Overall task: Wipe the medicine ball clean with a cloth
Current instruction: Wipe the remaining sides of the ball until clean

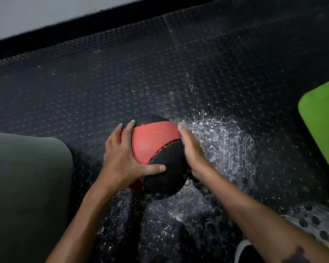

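A red and black medicine ball (154, 143) sits on the black studded rubber floor (103, 82) at the middle of the view. My left hand (122, 156) lies spread over the ball's left side, its fingers reaching over the top and its thumb stretched across the black panel. My right hand (191, 149), blurred by motion, lies flat against the ball's right side with fingers extended. A small pale bit of cloth (183, 123) peeks out at its fingertips; the rest of the cloth is hidden under the hand.
White powder or dust (226, 145) is scattered over the floor right of the ball and below it. A bright green mat (323, 126) lies at the right edge and a dark olive pad (27, 186) at the left. A wall with a black base (84, 23) runs along the top. A shoe (243, 251) shows at the bottom.
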